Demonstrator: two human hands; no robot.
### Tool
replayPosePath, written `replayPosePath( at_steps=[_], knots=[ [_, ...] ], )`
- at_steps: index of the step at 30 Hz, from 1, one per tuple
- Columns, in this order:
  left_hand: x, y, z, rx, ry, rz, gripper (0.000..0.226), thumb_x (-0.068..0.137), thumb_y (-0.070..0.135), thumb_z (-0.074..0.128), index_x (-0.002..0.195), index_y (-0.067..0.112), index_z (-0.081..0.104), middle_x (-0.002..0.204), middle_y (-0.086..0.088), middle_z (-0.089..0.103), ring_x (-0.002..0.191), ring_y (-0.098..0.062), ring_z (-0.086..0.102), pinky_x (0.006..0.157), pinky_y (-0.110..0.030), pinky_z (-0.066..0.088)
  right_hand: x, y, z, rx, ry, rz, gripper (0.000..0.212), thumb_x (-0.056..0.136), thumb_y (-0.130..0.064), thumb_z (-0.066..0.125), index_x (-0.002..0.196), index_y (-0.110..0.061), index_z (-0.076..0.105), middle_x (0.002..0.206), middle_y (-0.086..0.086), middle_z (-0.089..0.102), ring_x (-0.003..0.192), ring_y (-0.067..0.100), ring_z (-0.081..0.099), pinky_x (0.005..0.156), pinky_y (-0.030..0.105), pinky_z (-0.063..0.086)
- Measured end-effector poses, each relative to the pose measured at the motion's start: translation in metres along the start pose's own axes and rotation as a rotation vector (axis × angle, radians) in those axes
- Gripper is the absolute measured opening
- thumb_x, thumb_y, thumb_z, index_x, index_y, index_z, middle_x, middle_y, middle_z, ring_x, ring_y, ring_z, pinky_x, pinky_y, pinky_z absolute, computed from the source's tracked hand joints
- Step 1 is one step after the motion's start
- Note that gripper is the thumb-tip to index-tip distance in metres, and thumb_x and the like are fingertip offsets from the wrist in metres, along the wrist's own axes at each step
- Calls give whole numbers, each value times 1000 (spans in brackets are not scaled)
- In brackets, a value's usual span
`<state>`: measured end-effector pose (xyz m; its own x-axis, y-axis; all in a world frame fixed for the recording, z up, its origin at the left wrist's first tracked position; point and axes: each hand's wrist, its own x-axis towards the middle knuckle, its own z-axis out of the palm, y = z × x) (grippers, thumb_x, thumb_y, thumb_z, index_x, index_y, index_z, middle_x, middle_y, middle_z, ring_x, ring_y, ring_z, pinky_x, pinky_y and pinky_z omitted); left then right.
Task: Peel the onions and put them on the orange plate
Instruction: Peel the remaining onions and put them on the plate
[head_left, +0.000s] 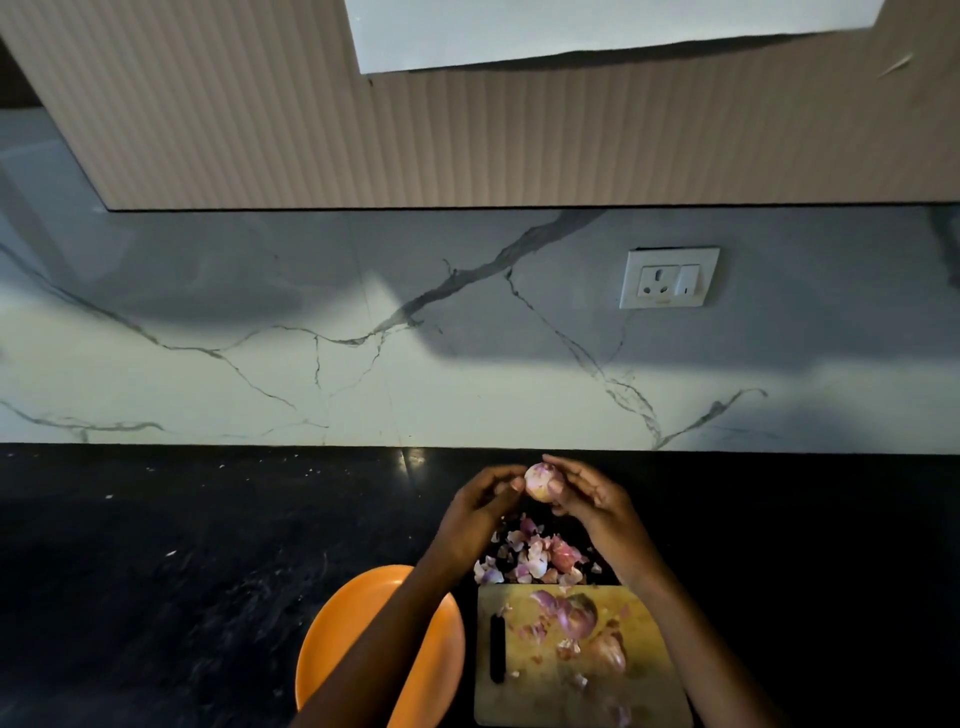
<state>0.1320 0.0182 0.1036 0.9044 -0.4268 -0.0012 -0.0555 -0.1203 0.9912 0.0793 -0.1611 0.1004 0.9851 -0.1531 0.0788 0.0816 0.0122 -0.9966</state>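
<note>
1. Nearest the camera is the pale wooden rectangular cutting board (576, 696), and I'll place everything else off that. A black-handled knife (497, 648) lies along its left edge, right next to where the left forearm crosses. If that arm drops or swings back carelessly, it could knock the knife or catch the blade. I can't tell which way the blade points.

2. Two purple-skinned onions (577, 614) still sit on the board among loose scraps. They're round, so a bump to the board could roll them off onto the black speckled stone counter (156, 571).

3. Just left of the board is the round orange plate (332, 639). The part I can see is bare, and the forearm hides the rest. The risk here is peel flakes drifting onto it, since it's so close to the mess.

4. Just beyond the board's far edge is the heap of pink and white onion peels (530, 558). It's spreading, and more falling skin could scatter further.

5. Farther out, above that heap, the left hand (480, 501) and right hand (589, 501) both pinch the small pale, partly peeled onion (540, 483) between fingertips and thumbs. It's held in mid-air, and a bare onion is probably slick, so a hard tug at the skin could pop it loose onto the counter.
</note>
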Motion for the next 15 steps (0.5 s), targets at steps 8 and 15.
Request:
replayPosePath(
  at_steps=[8, 15],
  knots=[
    [-3, 8, 2, -99, -29, 15, 30, 98, 27, 60, 127, 23, 65, 111, -4, 73, 99, -17, 69, 82, -29, 55, 3, -2, -5, 31, -33, 74, 33, 103, -17, 51, 130, -29, 64, 131, -2, 67, 107, 17, 69, 89, 30, 55],
    [-4, 6, 4, -164, -49, -33, 32, 97, 14, 62, 128, 14, 65, 113, -11, 73, 108, -25, 69, 87, -25, 56, 1, -4, -2, 65, -27, 79, 31, 93, -22, 63, 123, -18, 66, 121, 2, 72, 104, 16, 70, 81, 27, 57]
  ],
)
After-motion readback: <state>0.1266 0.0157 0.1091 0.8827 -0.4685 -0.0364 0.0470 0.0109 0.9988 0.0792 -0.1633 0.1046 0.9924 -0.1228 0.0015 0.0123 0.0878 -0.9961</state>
